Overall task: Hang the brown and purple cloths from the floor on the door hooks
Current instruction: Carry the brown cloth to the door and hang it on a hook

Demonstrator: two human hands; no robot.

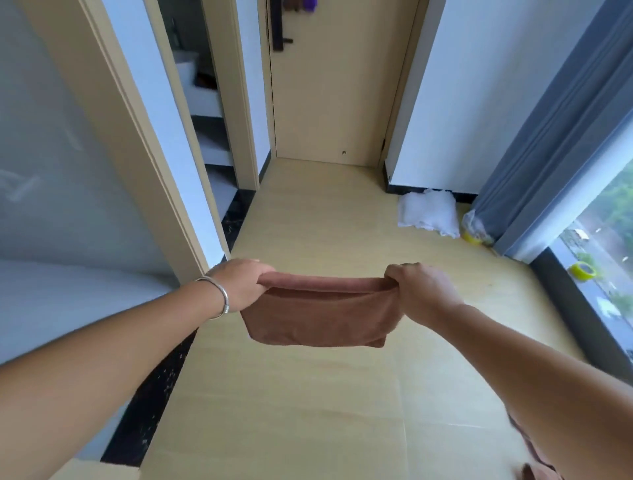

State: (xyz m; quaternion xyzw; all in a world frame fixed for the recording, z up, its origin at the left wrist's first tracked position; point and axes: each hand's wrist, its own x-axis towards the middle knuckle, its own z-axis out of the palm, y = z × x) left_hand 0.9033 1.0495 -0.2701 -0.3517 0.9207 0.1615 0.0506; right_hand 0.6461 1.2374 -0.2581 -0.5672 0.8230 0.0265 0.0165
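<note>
Here the left hand (pixel 239 284) and right hand (pixel 419 291) each curl tight round a top corner of the brown cloth (pixel 318 315), stretching it folded between them above the floor (pixel 308 411); the door (pixel 339 85) stands well ahead of them.

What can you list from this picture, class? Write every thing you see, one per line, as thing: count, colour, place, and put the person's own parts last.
Brown terry cloth: one, brown, held stretched in the air between both hands.
Tan wooden door: one, tan, at the far end of the floor.
Purple item: one, purple, at the door's top edge, cut off by the frame.
Black door handle: one, black, on the door's left side.
White crumpled cloth: one, white, on the floor by the right wall.
Yellow tape rolls: two, yellow, one on the window ledge and one by the curtain.
Grey curtain: one, grey, right side.
Silver bangle: one, silver, left wrist.
Hands: two, left and right, gripping the cloth's top corners.
</note>
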